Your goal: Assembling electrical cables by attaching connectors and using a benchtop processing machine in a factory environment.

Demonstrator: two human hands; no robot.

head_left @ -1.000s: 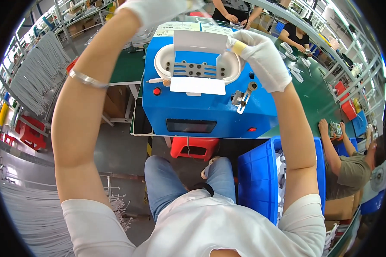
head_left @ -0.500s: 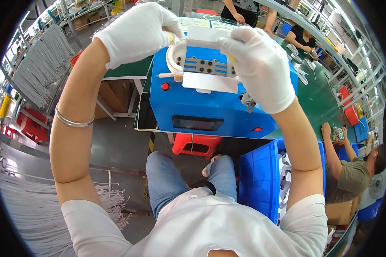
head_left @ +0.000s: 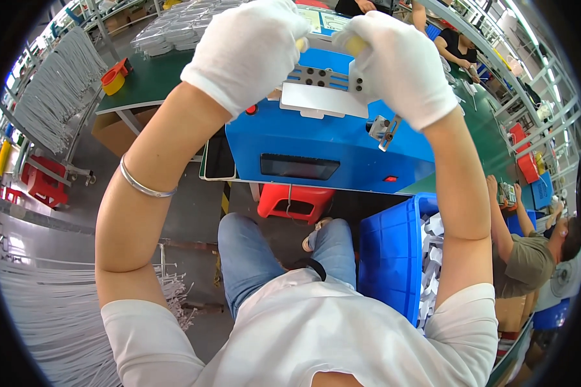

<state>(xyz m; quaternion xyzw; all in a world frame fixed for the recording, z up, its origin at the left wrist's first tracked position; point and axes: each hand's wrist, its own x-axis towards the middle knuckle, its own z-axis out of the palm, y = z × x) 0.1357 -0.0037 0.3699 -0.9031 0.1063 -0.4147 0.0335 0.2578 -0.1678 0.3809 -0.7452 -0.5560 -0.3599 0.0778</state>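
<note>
Both hands gloved in white, raised over the blue machine (head_left: 316, 145) on the green worktop (head_left: 150, 80). Left hand (head_left: 248, 48) and right hand (head_left: 400, 61) each have fingers clenched on a yellowish piece at the top of the machine's perforated grey fixture plate (head_left: 323, 79). White card (head_left: 316, 100) sits just below the plate. Blue bin (head_left: 394, 251) by right knee.

White flat card (head_left: 317, 100), level atop blue machine (head_left: 316, 151)
</note>
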